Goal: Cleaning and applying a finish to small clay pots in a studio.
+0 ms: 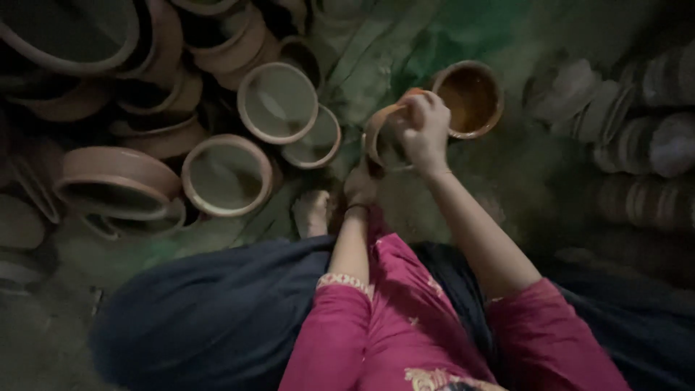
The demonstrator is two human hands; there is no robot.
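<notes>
Clay pots (116,181) lie stacked at far left, rims tilted and overlapping; three with pale insides (279,101) sit nearest the centre, on the floor (376,65). A bare foot (313,211) shows just below them. Left hand (360,185) cups the underside of a small clay pot (384,137), fingers closed round its base, pot tilted mouth toward the person. Right hand (426,124) is clenched over the rim of the same pot, apparently pressing something against it; what it grips is hidden. Just right, touching or nearly so, stands a bowl of orange-brown liquid (470,98). Judged step: coating or rubbing the rim. Next move likely needs turning the pot with steady support beneath. Pale stacked ware (637,123) at far right.
</notes>
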